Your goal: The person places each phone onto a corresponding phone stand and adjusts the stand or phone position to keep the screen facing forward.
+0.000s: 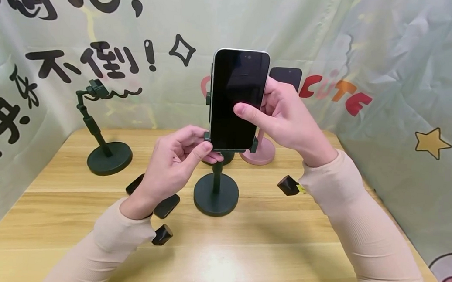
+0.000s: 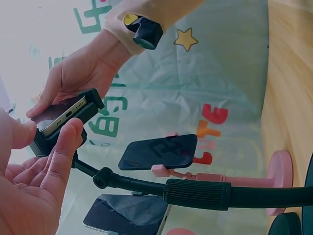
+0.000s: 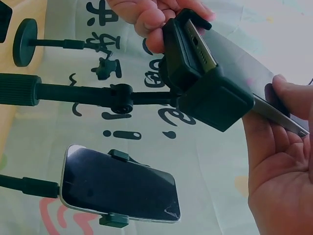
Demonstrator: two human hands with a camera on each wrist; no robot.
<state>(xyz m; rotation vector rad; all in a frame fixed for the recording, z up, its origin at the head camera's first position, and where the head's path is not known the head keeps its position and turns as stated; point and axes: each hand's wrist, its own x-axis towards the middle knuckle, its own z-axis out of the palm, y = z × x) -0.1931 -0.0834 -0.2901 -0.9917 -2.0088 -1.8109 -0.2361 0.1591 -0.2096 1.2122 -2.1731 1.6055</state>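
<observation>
"What can be read?"
"On the pale cloth backdrop [image 1: 258, 21], 'CUTE' in red, pink and orange letters [image 1: 343, 91] beyond the right hand [image 1: 290, 117]; black characters [image 1: 115, 61] '不倒!' beyond and left of the left hand [image 1: 171, 161]."
"And the arms?"
"Both beige knit sleeves [image 1: 344, 197] reach forward; the right hand is higher; between the hands, a silver-edged black rectangular phone [image 1: 235, 82] sits in the clamp of a dark green round-based stand [image 1: 215, 201]."
"Grips?"
"Right thumb on the screen, fingers bent behind, pinching the phone; left thumb and curled fingers pinch the clamp's lower left corner."
</observation>
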